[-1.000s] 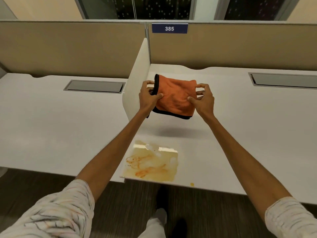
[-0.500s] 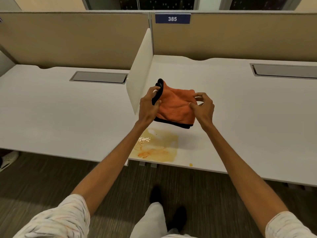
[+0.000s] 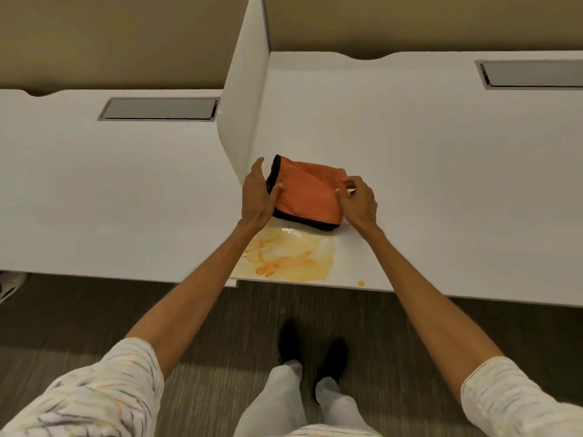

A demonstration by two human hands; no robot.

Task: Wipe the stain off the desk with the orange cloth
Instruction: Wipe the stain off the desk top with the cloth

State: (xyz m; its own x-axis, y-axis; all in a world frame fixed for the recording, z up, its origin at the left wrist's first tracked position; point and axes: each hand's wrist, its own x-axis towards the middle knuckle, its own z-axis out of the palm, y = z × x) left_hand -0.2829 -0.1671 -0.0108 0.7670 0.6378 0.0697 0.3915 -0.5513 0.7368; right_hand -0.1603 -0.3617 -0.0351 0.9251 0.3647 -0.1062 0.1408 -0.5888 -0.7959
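Folded orange cloth [image 3: 304, 192] set on the white desk [image 3: 441, 171], just beyond the far edge of the stain [image 3: 288, 258], black-trimmed near hem lying along that edge and touching or nearly touching the wet patch. Left hand [image 3: 257, 197] cupped against the cloth's left end, thumb pressed on top, fingers behind the black trim. Right hand [image 3: 359, 201] pinching the right end, fingertips curled into the fabric. Long axis of the cloth running left to right, roughly parallel to the desk's front edge. Stain lying nearer the body than the cloth, spreading to the front edge, closer to the left forearm. Likely next: a pull toward the body, dragging the cloth across the stain. Small separate orange drop [image 3: 361, 283] right of the patch.
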